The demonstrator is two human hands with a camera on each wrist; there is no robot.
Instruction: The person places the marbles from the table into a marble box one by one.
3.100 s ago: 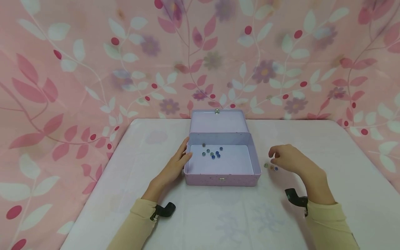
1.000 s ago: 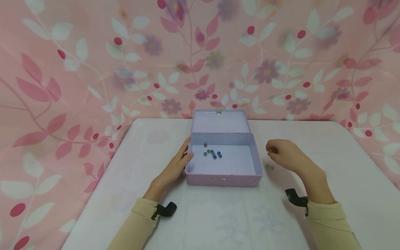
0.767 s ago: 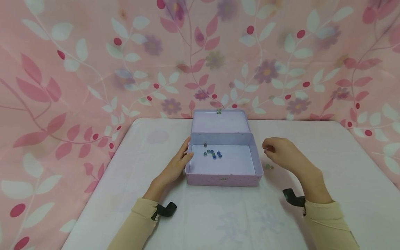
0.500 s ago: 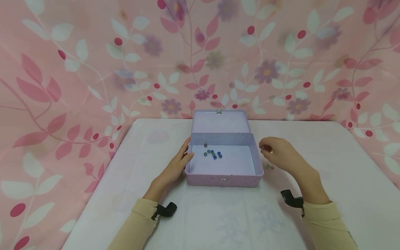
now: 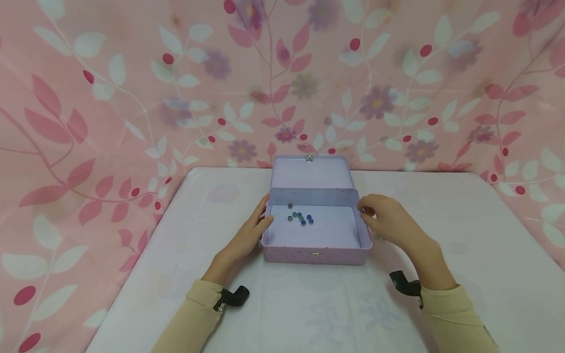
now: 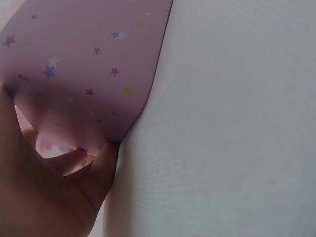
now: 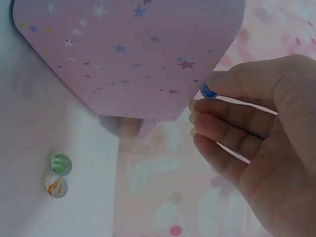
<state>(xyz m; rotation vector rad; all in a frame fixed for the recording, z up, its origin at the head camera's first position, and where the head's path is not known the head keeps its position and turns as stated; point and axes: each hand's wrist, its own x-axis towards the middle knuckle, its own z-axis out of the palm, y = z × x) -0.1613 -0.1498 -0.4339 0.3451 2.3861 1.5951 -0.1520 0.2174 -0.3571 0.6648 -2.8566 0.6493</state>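
A lilac tin box (image 5: 315, 256), its lid (image 5: 311, 171) raised at the back, holds several small glass marbles (image 5: 303, 222), mostly blue and green. My left hand (image 5: 244, 235) rests along the box's left wall, thumb at the rim and fingers fairly straight; in the left wrist view, fingers (image 6: 103, 165) touch the star-printed outside. Between thumb and index finger, my right hand (image 5: 393, 220) pinches a blue marble (image 7: 209, 92) at the right rim. Beside the box on the table lie a green marble (image 7: 61, 164) and an orange-and-white marble (image 7: 57, 186), touching or nearly so.
A white cloth covers the table (image 5: 309, 314). Pink floral fabric (image 5: 309, 83) hangs close behind the lid and along the sides. A metal clasp (image 5: 315, 253) sits on the box's front wall.
From beside the box, my right hand has picked up the blue marble and carried it up and left to the right rim. One more marble lies inside than 3.1 seconds ago. My left hand stays put.
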